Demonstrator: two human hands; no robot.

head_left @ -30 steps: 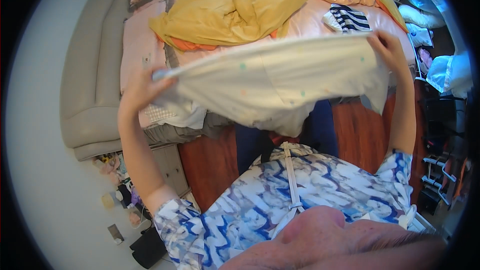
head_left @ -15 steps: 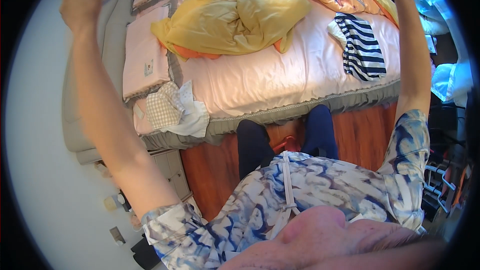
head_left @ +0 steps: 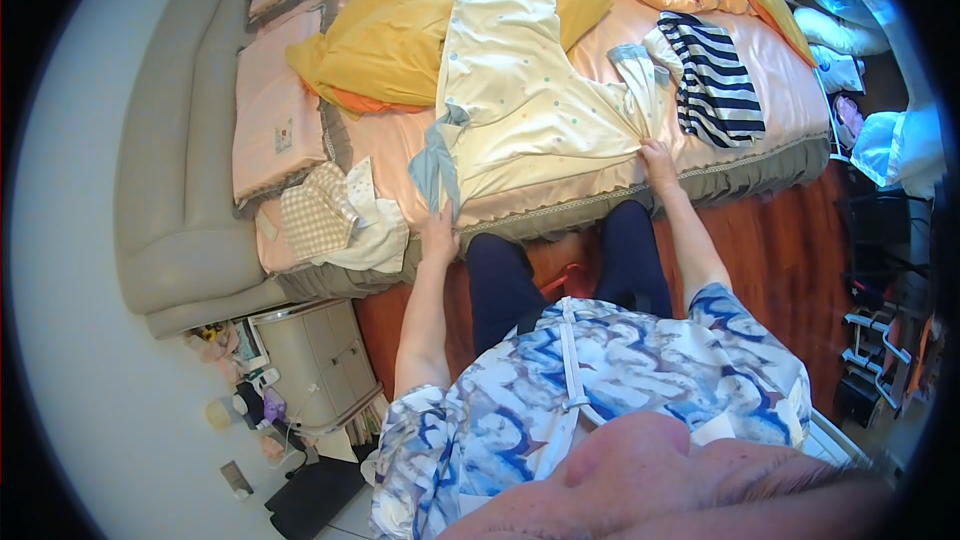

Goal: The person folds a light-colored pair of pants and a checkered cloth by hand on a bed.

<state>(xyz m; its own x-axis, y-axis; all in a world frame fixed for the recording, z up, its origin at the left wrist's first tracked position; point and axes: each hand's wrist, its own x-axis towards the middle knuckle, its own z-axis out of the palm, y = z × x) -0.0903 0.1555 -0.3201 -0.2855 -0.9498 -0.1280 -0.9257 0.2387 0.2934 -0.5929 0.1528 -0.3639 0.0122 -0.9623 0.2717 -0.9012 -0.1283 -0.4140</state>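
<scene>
A pale yellow dotted garment (head_left: 510, 105) with grey-blue trim lies spread over the bed, one long part reaching away across the yellow quilt. At its near left corner, just below a grey-blue piece, my left hand (head_left: 437, 234) has its fingers closed on the cloth. My right hand (head_left: 657, 162) pinches the near right corner, where folds run in toward the fingers. Whether the garment is a top or trousers cannot be told. Close to my right hand lies a folded black-and-white striped garment (head_left: 712, 80). Left of my left hand are a checked cloth (head_left: 318, 208) and white cloths (head_left: 375, 240).
The bed (head_left: 385, 150) has a pink sheet and a grey ruffled edge. A yellow quilt (head_left: 375, 50) and pink pillows (head_left: 280, 135) lie on it. A beige cabinet (head_left: 310, 365) stands at left. A metal rack (head_left: 875, 350) stands right, on the wooden floor (head_left: 780, 250).
Both hands have come down from raised positions at the frame's upper edges to the bed's near side. The pale yellow garment, out of view before, now lies spread across the bed.
</scene>
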